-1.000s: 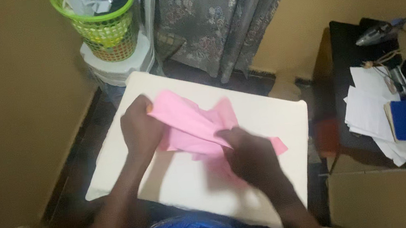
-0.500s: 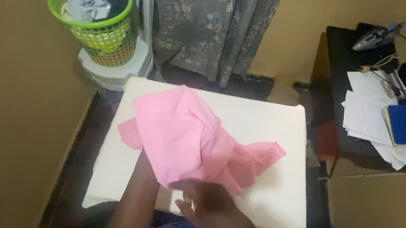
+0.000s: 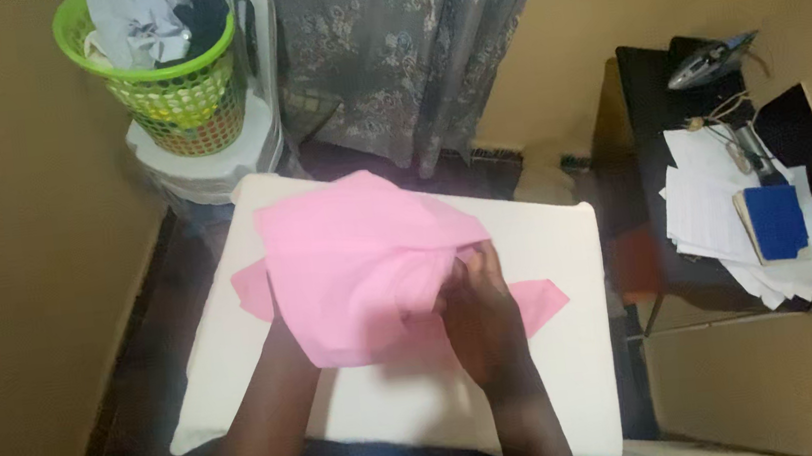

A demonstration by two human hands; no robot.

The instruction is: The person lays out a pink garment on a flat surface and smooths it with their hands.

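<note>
Right hand: the right hand (image 3: pixel 476 321) lies on top of the pink cloth (image 3: pixel 359 263), fingers curled and pinching a bunched fold at the cloth's right edge, apparently to keep that edge gathered
Left hand: hidden under the pink cloth; only the forearm shows, running in from below, so I cannot tell whether it is clenched or released; the cloth drapes over it like a tent, which suggests the hand is lifting it from inside
Pink cloth: directly under and left of the right hand, raised in the middle, with one corner trailing flat to the right of the hand and another poking out to the far left
White board (image 3: pixel 548 243): a padded white surface beneath both hands, carrying the cloth so it can be spread flat
Green basket (image 3: pixel 176 96): well beyond the hands, up and to the left, on a white stool, holding crumpled clothes
Grey curtain (image 3: pixel 397 48): hangs beyond the board, ahead of the hands
Dark desk (image 3: pixel 653 91): well apart to the right of the right hand, bearing an iron (image 3: pixel 705 61), loose white papers (image 3: pixel 706 216) and a blue book (image 3: pixel 775 221) on top of them
</note>
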